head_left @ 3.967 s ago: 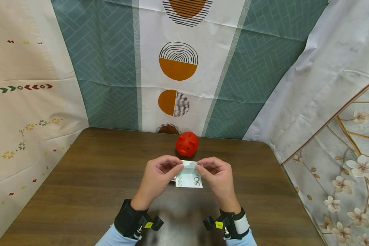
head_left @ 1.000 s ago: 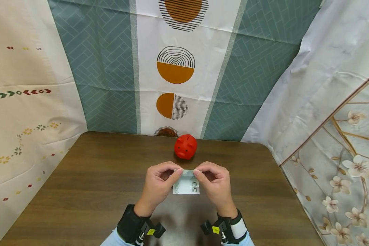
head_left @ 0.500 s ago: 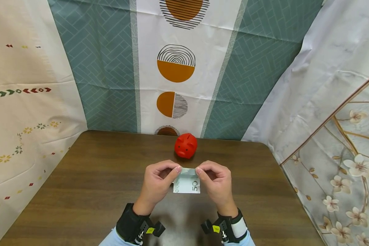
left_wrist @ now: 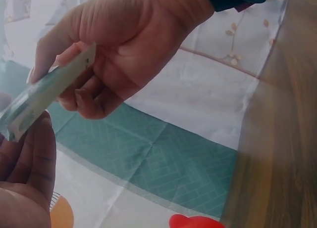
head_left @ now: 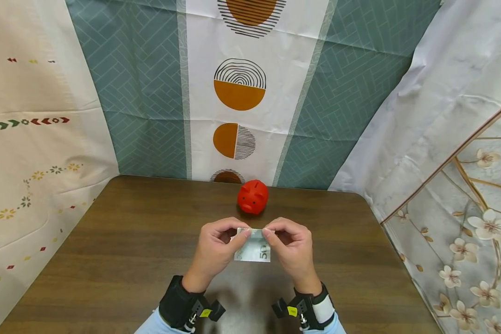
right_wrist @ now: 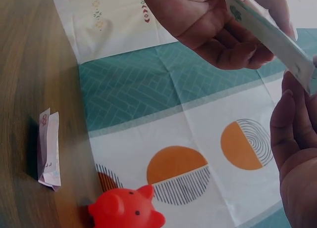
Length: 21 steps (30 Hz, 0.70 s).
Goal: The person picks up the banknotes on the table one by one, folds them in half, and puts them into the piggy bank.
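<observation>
A folded pale green banknote [head_left: 252, 247], printed with a 50, is held up above the table between both hands. My left hand [head_left: 216, 248] pinches its left upper edge between thumb and fingers. At the right upper edge my right hand [head_left: 292, 248] pinches it the same way. In the right wrist view, a folded pinkish banknote [right_wrist: 50, 151] stands on its edge on the table; the hands and the green note hide it in the head view. Beyond the hands sits a red piggy bank [head_left: 252, 197], its slot on top and its snout facing me.
The brown wooden table [head_left: 150, 222] ends just behind the piggy bank. A teal and white patterned cloth [head_left: 142, 116] hangs along the back edge. Cream cloth [head_left: 46, 199] borders the left side, and a white floral curtain [head_left: 455, 222] the right.
Both hands have come slightly nearer to me with the green banknote. Their thumbs shift a little along its upper edge. The pinkish note's visible corner is now covered in the head view.
</observation>
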### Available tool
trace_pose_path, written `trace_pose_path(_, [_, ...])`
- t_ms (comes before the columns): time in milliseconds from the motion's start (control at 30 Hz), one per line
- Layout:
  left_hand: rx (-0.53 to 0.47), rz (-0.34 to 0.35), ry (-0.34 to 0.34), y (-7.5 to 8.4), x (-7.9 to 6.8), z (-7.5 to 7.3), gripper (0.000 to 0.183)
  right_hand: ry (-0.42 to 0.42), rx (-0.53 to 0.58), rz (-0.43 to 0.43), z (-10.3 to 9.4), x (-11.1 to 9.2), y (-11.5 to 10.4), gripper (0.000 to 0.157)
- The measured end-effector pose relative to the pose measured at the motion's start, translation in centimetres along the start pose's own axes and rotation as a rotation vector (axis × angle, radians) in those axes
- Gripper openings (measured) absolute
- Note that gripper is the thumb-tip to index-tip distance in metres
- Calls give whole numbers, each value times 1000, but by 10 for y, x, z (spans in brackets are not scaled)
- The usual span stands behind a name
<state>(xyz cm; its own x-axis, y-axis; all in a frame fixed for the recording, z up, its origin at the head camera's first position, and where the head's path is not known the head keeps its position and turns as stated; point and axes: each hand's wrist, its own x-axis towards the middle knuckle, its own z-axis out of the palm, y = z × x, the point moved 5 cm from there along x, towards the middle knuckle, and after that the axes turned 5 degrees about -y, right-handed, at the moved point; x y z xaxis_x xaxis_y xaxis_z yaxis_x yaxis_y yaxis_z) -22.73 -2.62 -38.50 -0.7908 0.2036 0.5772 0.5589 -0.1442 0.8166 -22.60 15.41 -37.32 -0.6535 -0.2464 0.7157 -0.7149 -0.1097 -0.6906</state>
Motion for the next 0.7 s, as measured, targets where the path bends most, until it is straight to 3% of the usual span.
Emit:
trace_pose_path(267, [-6,-17,-20,-3,0,3,9,-18,-36,51,2,-1,3,19])
trace_pose_path(700, [-6,-4,-53,-5,-1,6,7,-55,-15,19,8,0,3,19])
